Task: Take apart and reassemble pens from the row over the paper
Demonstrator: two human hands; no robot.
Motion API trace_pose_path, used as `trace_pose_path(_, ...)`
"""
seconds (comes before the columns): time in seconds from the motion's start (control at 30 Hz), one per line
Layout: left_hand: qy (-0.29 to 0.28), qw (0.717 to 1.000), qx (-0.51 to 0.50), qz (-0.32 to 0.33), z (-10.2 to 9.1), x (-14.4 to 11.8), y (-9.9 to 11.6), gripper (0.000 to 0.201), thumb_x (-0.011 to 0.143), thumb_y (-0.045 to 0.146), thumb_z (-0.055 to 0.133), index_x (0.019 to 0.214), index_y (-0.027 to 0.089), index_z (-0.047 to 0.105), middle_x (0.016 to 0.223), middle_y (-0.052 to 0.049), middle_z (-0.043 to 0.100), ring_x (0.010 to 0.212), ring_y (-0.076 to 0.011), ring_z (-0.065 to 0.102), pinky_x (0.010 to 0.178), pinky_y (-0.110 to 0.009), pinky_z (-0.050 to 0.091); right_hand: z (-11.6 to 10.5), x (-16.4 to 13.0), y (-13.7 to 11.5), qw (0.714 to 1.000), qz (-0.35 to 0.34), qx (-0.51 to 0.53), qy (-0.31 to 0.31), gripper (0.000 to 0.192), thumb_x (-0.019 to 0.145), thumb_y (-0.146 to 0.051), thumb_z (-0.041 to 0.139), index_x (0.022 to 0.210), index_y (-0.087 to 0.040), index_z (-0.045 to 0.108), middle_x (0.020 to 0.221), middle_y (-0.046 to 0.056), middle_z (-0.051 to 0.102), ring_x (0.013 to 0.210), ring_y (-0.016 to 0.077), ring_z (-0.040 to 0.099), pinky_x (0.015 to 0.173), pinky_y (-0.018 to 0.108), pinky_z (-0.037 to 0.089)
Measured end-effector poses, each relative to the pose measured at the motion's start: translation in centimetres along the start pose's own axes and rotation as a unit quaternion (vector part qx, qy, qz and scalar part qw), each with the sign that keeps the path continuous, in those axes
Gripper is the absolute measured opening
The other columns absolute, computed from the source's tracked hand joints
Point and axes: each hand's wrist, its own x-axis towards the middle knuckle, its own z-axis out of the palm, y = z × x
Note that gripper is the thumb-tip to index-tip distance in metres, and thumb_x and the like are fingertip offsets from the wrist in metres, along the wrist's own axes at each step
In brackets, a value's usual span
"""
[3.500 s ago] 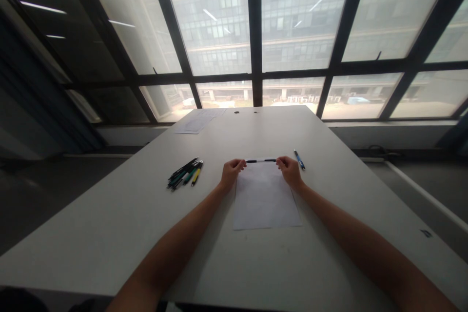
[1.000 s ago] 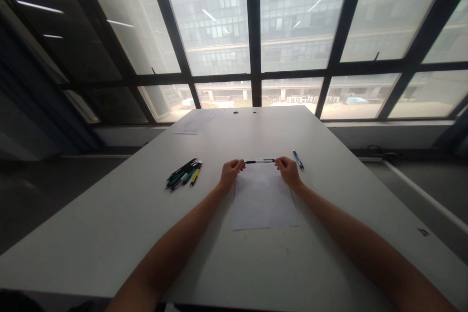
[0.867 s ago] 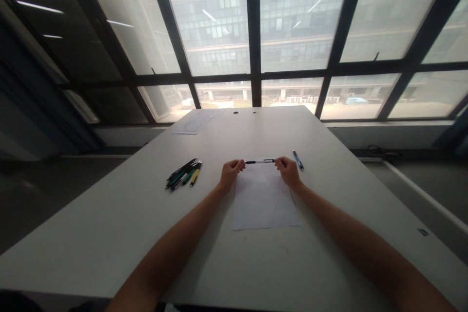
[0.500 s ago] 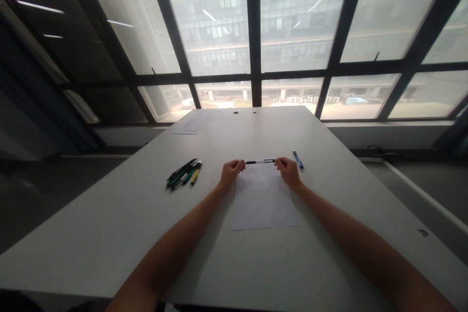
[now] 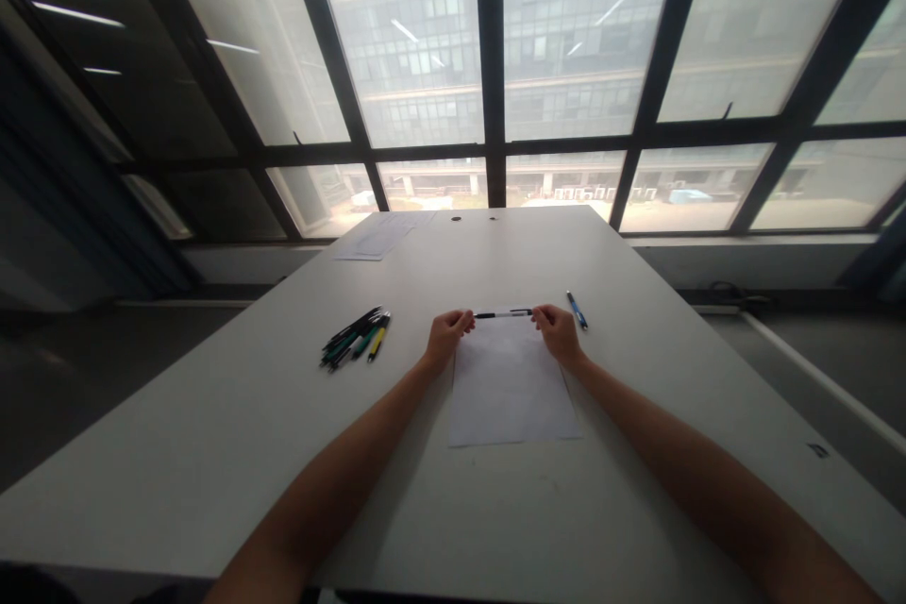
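pen level above paper, ends pinched by left hand and right hand fingers

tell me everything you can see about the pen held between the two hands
The slim black-and-white pen looks plastic: dark at both ends, pale along the middle of its barrel. It lies level, crosswise to the person, just above the far edge of the white paper sheet on the grey table. The left hand pinches its left end and the right hand its right end. Finer details are too small to tell.
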Motion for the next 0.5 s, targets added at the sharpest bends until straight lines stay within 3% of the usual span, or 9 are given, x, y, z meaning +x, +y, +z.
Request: trace_pose_path(0.5, -0.003, 1.000, -0.005, 0.003, 0.01, -0.03, -0.09, 0.041, 0.080, 0.053, 0.064, 0.065, 0.015, 0.069, 0.064, -0.005, 0.066, 0.057, -0.0129, 0.053, 0.057, -0.026, 0.039, -0.01, -0.07, 0.25, 1.000, -0.001, -0.006, -0.001, 0.038, 0.087, -0.048, 0.054, 0.071, -0.016, 0.065, 0.062, 0.004, 0.065, 0.054, 0.0150, 0.056, 0.052, 0.025, 0.041)
